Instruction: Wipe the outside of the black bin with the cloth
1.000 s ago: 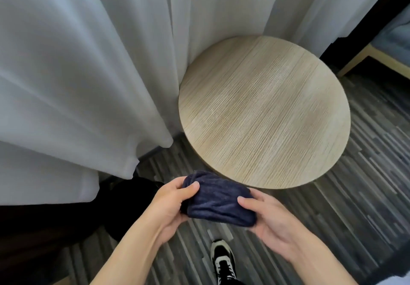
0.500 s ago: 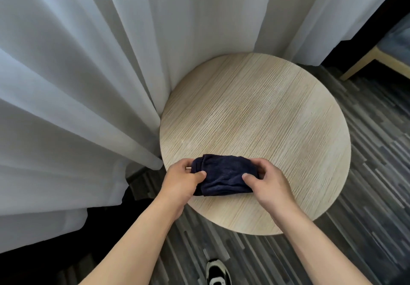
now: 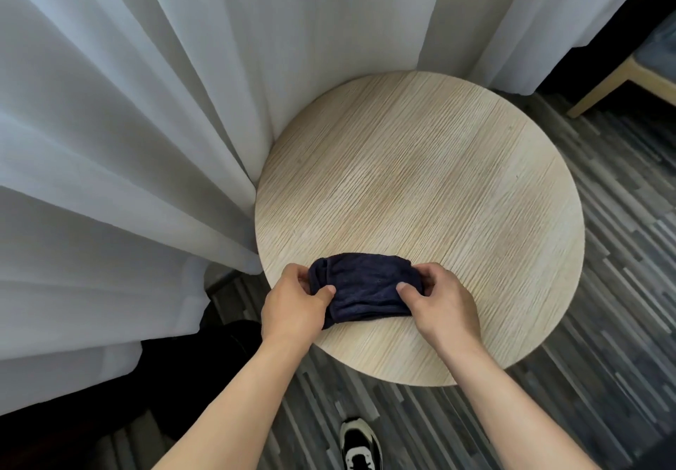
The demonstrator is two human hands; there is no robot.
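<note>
Both hands have carried the dark blue cloth point(image 3: 362, 286) up onto the round wooden table point(image 3: 457, 184), left hand point(image 3: 292, 308) and right hand point(image 3: 444, 303) pinching its ends, so bunch it snug before reaching for the black bin point(image 3: 205, 370), low beside the left arm.

Both bare forearms reach up from the lower edge of the view and converge toward the middle, the left from lower left, the right from lower right. The left hand point(image 3: 294, 306) is seen from the back, wrist fairly straight, thumb lying forward across the top of the dark cloth point(image 3: 364, 286) and the fingers curled round its left end, mostly hidden beneath. The right hand point(image 3: 440, 303) mirrors it: back of the hand up, thumb pressed on the cloth's right side, fingers bent over and tucked around that end. Each hand pinches its own end, the two set apart by the cloth's width, knuckles roughly level.
</note>
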